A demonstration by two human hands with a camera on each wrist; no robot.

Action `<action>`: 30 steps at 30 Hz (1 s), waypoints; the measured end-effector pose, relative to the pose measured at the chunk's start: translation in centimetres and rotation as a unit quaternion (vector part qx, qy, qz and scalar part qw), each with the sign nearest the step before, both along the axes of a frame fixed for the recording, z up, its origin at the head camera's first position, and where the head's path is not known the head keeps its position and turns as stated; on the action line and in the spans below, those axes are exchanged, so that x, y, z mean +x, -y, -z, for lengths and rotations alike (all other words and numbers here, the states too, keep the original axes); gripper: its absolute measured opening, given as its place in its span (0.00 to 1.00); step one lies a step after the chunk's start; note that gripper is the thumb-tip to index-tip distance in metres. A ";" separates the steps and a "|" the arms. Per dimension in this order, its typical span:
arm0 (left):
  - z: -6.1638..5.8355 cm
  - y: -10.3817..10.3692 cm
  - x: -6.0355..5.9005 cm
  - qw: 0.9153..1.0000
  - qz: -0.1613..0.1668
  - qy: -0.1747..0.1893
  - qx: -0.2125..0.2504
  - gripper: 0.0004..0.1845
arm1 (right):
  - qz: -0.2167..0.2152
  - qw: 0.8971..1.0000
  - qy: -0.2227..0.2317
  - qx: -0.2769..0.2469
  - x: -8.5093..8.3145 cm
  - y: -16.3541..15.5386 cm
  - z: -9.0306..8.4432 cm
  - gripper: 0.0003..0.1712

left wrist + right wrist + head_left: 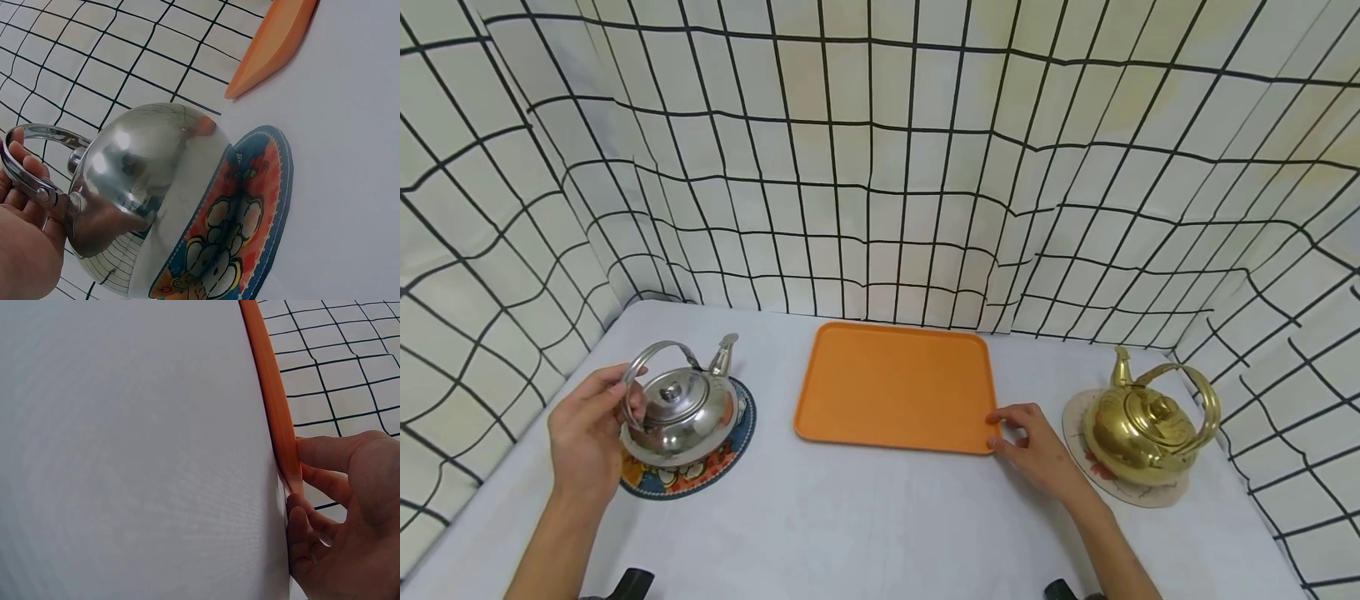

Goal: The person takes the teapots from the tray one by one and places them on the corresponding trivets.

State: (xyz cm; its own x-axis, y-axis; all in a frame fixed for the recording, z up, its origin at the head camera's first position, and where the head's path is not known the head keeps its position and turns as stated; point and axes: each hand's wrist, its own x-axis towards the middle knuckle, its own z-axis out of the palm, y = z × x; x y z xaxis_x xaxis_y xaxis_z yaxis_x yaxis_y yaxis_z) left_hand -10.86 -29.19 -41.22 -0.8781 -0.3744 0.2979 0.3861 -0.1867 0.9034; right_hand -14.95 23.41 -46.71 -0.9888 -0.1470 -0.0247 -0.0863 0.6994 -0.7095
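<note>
A silver kettle (pixel 681 412) (pixel 144 187) stands on a round blue patterned mat (pixel 700 475) (pixel 250 212) at the left of the table. My left hand (pixel 625 400) (pixel 25 175) grips its raised metal handle, with the fingers curled round it. An orange tray (pixel 895 383) (pixel 281 44) (pixel 269 381) lies flat in the middle with nothing on it. My right hand (pixel 1007 433) (pixel 300 487) pinches the tray's near right corner, thumb on the rim and fingers at its edge.
A gold kettle (pixel 1150 429) sits on a pale round mat (pixel 1150 496) at the right, a little beyond my right hand. The white table (pixel 865 525) is walled by grid-patterned cloth (pixel 880 167) at the back and both sides.
</note>
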 end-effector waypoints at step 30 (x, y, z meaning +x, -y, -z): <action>-0.7 -1.2 0.6 0.969 -0.134 0.078 -0.193 0.10 | 0.001 1.000 0.002 -0.002 0.0 0.0 0.1 0.14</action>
State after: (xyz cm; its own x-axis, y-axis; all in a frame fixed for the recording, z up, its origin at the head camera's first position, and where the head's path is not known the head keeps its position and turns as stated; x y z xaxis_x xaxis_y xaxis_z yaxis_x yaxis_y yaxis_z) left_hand -10.27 -27.99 -40.52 -0.8106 -0.4817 0.3330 0.2273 0.2652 0.9370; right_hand -14.99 23.37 -46.79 -0.9890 -0.1449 -0.0289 -0.0812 0.6969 -0.7125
